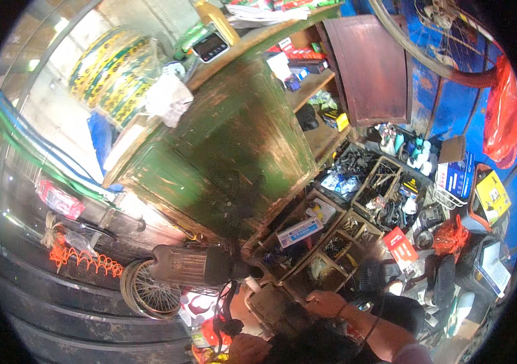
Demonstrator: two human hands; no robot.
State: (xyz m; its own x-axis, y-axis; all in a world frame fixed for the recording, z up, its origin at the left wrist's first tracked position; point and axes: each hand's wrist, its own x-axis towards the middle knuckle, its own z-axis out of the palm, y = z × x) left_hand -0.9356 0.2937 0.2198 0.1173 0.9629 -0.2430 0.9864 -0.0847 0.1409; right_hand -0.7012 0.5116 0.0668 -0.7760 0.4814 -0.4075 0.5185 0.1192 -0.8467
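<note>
My right hand point(325, 303) is at the lower middle, fingers curled against a dirty dark surface point(276, 303) beside the wooden parts bins point(316, 276); what it holds, if anything, I cannot make out. My left hand point(249, 347) is low in the picture near a black handlebar point(229, 326), its fingers mostly hidden by shadow and the lower edge. Above it are a brown ridged bike seat or rack point(189, 267) and a light metal tube point(252, 283). A red object point(213, 333) lies left of the handlebar.
A worn green cabinet point(210, 158) with open shelves stands ahead. Trays of parts point(380, 182), a red box point(399, 246) and shoes fill the right. A wheel point(428, 73) and red bag point(504, 115) hang at upper right. An orange coil point(86, 261) lies left.
</note>
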